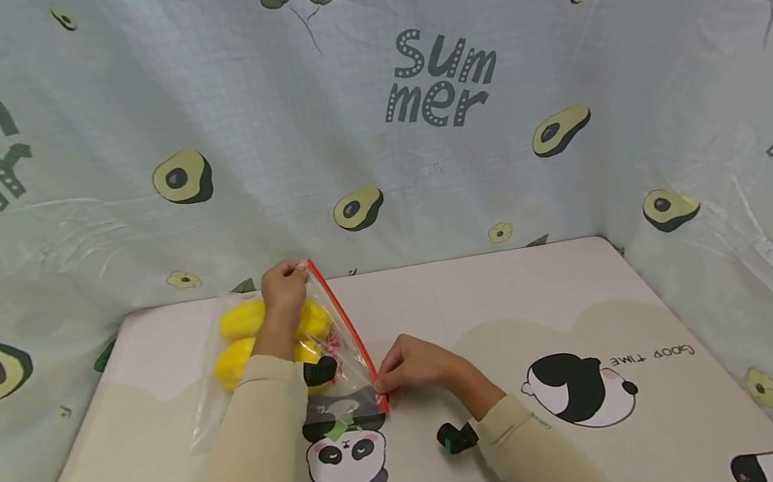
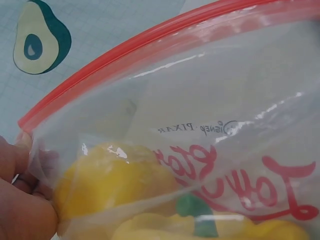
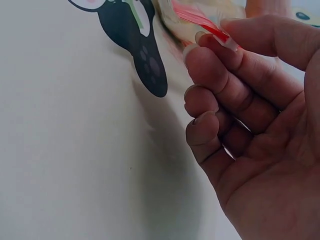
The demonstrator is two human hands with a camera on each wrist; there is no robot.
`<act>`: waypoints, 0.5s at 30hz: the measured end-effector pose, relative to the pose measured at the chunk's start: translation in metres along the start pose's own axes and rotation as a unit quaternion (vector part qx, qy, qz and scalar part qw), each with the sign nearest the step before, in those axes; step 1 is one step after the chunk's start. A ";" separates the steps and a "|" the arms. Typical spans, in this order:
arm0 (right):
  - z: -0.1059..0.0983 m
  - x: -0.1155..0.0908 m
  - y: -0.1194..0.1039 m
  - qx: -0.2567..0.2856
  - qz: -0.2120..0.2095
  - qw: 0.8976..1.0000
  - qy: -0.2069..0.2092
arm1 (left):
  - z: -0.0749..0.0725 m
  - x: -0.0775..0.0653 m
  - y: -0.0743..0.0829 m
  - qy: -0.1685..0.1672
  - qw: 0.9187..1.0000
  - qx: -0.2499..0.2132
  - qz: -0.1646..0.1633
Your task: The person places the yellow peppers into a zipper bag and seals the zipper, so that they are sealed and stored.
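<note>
A clear zip bag (image 1: 355, 355) with a red zip strip lies tilted over the left half of the table. Inside are several yellow, rounded things (image 1: 241, 320); a green stem-like bit (image 2: 195, 212) shows among them in the left wrist view. My left hand (image 1: 283, 291) pinches the far corner of the bag's mouth, by one end of the strip. At the near end, my right hand (image 1: 416, 361) pinches the red strip (image 3: 220, 34) between thumb and index finger, its other fingers curled below. Mirrored red lettering (image 2: 250, 185) shows through the plastic.
The pale table cover (image 1: 470, 480) has printed panda and dog figures. A curtain (image 1: 471, 202) with avocado prints hangs behind the table and along both sides. Small black pieces (image 1: 457, 437) sit at both wrists.
</note>
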State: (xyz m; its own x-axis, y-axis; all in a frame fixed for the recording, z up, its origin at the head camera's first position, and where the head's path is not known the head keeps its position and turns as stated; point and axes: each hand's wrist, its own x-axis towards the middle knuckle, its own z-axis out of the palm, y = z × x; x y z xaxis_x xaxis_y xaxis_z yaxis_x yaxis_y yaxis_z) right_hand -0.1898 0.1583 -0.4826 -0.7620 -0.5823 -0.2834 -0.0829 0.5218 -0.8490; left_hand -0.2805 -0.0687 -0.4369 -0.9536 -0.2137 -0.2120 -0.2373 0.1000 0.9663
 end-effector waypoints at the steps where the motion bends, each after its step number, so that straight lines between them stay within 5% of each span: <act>1: 0.000 0.000 0.000 -0.001 -0.003 1.000 -0.002 | 0.000 0.000 0.000 -0.001 1.000 0.004 0.000; 9: 0.000 -0.005 0.001 0.000 -0.018 1.000 -0.017 | 0.002 -0.001 0.002 -0.005 0.999 0.032 0.016; 15: 0.001 -0.007 0.002 -0.011 -0.018 0.999 -0.027 | 0.004 -0.001 0.007 -0.001 0.992 0.116 0.049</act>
State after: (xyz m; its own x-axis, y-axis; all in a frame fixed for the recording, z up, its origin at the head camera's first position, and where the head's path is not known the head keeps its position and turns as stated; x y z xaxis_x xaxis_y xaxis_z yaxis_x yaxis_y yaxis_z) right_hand -0.1835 0.1626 -0.4824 -0.7229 -0.6334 -0.2761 -0.1247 0.5126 -0.8495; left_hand -0.2821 -0.0638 -0.4309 -0.9745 -0.1893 -0.1203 -0.1801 0.3410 0.9226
